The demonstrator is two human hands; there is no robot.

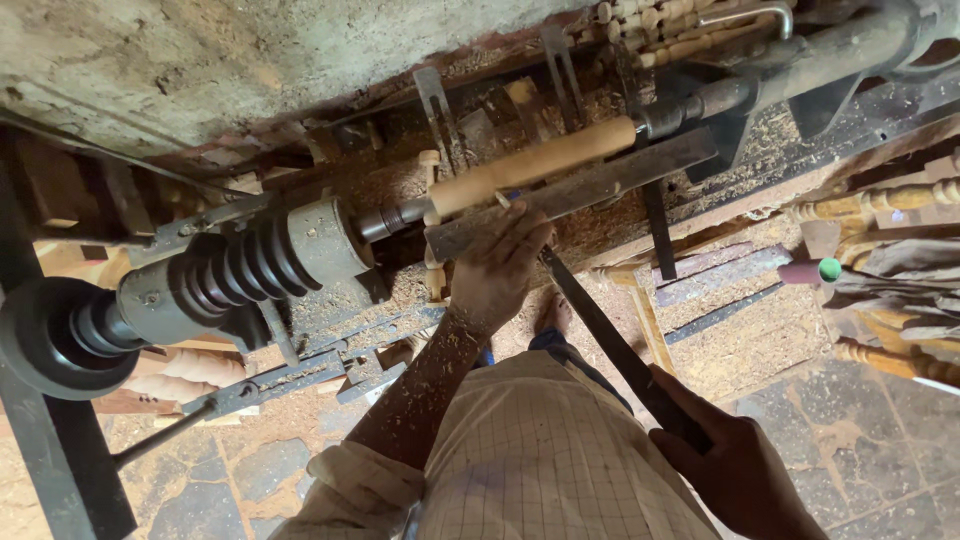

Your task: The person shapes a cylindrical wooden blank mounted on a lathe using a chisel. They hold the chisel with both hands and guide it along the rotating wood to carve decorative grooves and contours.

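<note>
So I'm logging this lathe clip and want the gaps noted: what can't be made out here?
Head view, the only one:
- Chisel tip: hidden behind the left hand at the tool rest.
- Chisel handle end: covered by the right hand.
- Whether the wooden spindle is turning: a single frame cannot show it.
- Pulley: partly behind the frame bar.
</note>
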